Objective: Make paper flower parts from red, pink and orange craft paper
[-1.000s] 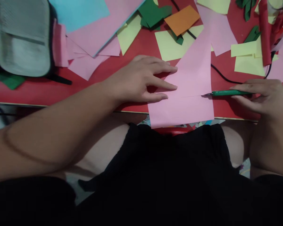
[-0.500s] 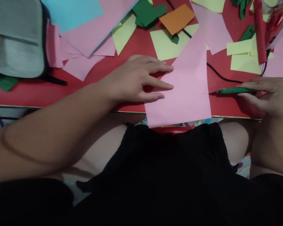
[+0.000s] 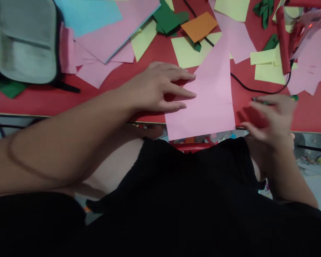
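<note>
My left hand (image 3: 167, 87) lies with fingers spread on the left side of a pink paper sheet (image 3: 208, 107), whose lower end hangs over the table's front edge. A faint line crosses the sheet near its right edge. Right of the sheet, my right hand (image 3: 275, 117) is slightly blurred, thumb apart and fingers bent over a green tool (image 3: 294, 97) with a dark, thin tip. The hand covers the middle of the tool, and its tip points left, apart from the paper.
Pink, blue, yellow and green papers and an orange piece (image 3: 199, 26) lie across the red table (image 3: 310, 114). A grey case (image 3: 26, 43) is at the left. At the right are a glue gun (image 3: 307, 32) and black cable (image 3: 251, 88).
My right hand has moved left and changed its hold on the green tool, whose tip has left the paper's right edge. My left hand stays on the sheet. The view has shifted slightly.
</note>
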{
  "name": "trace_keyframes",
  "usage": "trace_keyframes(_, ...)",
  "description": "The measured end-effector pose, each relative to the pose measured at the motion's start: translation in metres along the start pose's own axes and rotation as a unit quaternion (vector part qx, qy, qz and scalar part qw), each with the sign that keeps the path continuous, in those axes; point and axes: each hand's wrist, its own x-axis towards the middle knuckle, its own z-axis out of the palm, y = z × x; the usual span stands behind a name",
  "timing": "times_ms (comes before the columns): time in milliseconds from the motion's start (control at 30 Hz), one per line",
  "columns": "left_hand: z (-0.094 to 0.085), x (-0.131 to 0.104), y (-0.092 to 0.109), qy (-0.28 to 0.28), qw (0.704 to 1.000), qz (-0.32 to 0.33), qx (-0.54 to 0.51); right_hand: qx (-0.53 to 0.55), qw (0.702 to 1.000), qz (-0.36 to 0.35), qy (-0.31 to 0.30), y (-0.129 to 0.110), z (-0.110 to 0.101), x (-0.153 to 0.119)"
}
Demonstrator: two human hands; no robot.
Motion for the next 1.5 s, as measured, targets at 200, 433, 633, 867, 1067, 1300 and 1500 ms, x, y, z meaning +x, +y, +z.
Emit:
trace_keyframes(200,0.003,0.005,-0.003,0.003,1.0,0.011,0.008,0.004,0.995,-0.089,-0.054,-0.128,0.067,0.031)
trace_keyframes(433,0.008,0.013,-0.004,0.002,1.0,0.006,0.022,0.012,0.994,-0.077,-0.072,-0.119,0.068,0.038)
trace_keyframes(633,0.005,0.014,0.001,-0.016,1.0,-0.008,0.013,0.025,0.997,-0.053,-0.045,-0.149,0.058,0.004)
trace_keyframes(867,0.006,0.02,0.012,0.03,0.999,0.006,0.015,-0.02,0.997,-0.049,-0.05,-0.132,0.053,0.018)
trace_keyframes(1067,0.026,0.056,0.03,0.01,0.999,0.02,0.045,-0.007,0.998,-0.051,-0.02,-0.121,0.069,0.019)
trace_keyframes(1300,0.038,0.063,0.024,-0.041,0.997,-0.006,0.069,0.008,0.995,-0.067,-0.077,-0.108,0.073,0.029)
trace_keyframes(1500,0.041,0.063,0.019,-0.047,0.997,-0.012,0.067,-0.032,0.993,-0.086,-0.076,-0.107,0.067,0.036)
